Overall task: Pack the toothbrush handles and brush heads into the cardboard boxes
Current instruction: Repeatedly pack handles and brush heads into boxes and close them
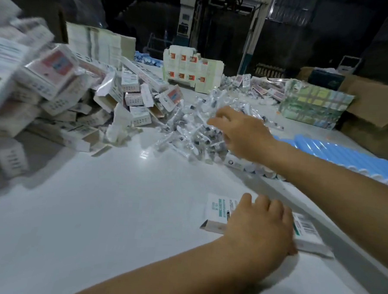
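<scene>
A white cardboard box (216, 212) lying flat on the white table (118, 199) is being gripped by the left hand (260, 226). The heap of bagged brush heads (189, 128) mid-table is being reached into by the right hand (241, 131), whose grasp cannot be told; blue toothbrush handles (336, 154) are lying to the right

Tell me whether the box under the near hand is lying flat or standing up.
Lying flat. The box rests on its broad printed face on the table, and the left hand grips it from above.
</scene>
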The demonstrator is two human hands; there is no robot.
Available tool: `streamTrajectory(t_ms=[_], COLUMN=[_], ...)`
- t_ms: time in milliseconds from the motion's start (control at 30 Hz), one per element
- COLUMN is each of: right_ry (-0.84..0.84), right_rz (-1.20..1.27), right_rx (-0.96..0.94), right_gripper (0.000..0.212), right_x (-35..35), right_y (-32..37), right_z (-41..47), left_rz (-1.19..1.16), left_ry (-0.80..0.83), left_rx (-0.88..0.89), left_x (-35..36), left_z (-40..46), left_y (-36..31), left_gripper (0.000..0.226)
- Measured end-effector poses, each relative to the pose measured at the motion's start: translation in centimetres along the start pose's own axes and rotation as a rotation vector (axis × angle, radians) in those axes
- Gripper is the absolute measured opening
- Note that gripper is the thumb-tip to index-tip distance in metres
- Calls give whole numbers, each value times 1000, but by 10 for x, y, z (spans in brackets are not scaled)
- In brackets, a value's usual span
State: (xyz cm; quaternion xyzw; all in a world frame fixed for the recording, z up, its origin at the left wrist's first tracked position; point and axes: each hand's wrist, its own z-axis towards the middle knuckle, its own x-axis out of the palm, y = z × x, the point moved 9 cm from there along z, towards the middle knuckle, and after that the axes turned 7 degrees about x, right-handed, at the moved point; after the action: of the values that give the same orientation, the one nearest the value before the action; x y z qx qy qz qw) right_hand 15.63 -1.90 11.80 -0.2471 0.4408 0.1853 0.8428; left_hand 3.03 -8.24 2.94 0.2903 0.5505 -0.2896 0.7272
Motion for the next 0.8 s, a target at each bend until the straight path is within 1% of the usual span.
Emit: streamTrajectory(t_ms=[33, 133, 200, 233, 300, 333, 433, 500, 567, 667, 733, 800], right_ry=[20, 115, 130, 107, -10, -100, -358, -455, -558, -735, -815, -843], right_rz=[-67, -166, -196, -147, 13, 112, 438, 753, 1006, 1221, 1323, 1396], right_rx=[-53, -142, -195, -185, -135, -76, 214, 427, 569, 792, 988, 1191], right_gripper=[41, 19, 18, 18, 17, 17, 22, 16, 12, 11, 15, 16], right_x=[11, 39, 43, 37, 14, -1, -51, -75, -94, -109, -96, -71], right_y=[6, 9, 7, 6, 1, -5, -38, -67, -93, -124, -134, -134], right_z=[11, 30, 33, 33, 31, 29, 10, -20, -65, -156, -218, -268], left_rz=[-3, -2, -7, -12, -21, -23, -28, -28, -19, -5, 3, 24], left_ry=[-9, 17, 38, 42, 55, 64, 42, -16, -67, -129, -152, -162], left_rx=[-4, 1, 5, 8, 14, 15, 19, 17, 7, -37, -79, -111], left_x=[0, 4, 6, 6, 6, 6, 1, -3, -6, -9, -9, -10], left_z=[0, 3, 5, 6, 7, 7, 5, 3, 1, 0, 0, 1], left_y=[1, 2, 2, 2, 1, 1, 1, 1, 3, 10, 16, 18], left_gripper=[55, 60, 61, 60, 60, 61, 60, 58, 58, 63, 65, 69])
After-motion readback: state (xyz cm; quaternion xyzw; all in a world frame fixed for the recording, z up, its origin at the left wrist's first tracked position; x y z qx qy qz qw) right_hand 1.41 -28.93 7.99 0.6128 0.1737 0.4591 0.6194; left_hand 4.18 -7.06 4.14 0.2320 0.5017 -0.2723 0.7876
